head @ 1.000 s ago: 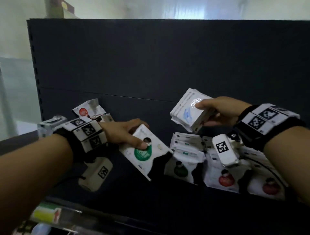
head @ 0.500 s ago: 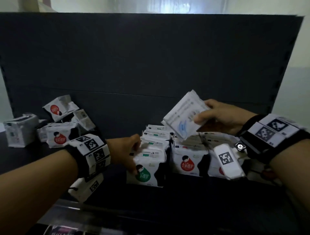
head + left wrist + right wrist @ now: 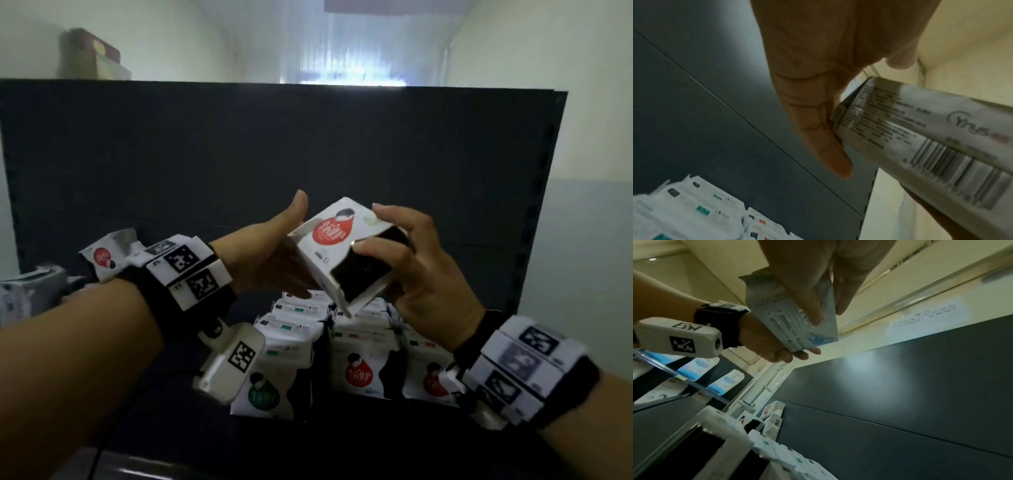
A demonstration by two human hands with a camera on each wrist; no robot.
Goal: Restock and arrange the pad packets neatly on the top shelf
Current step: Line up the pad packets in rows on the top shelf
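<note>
Pad packet [image 3: 344,250] tilted, pinched by right hand [image 3: 421,270] fingers; left hand [image 3: 270,255] fingers straight, touching its left edge

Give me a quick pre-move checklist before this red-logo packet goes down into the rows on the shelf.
1. Grip: right hand pinches the held packet, thumb on top, fingers beneath: ok.
2. Support: left hand open, fingers flat against the packet's end: ok.
3. Orientation: packet tilted, red logo up, not upright like the standing rows: not ok.
4. Matching row: red-logo row directly below: ok.
5. Free slot behind that row: cannot tell.
6. Strays: loose packets tumbled at far left: not ok.
</note>
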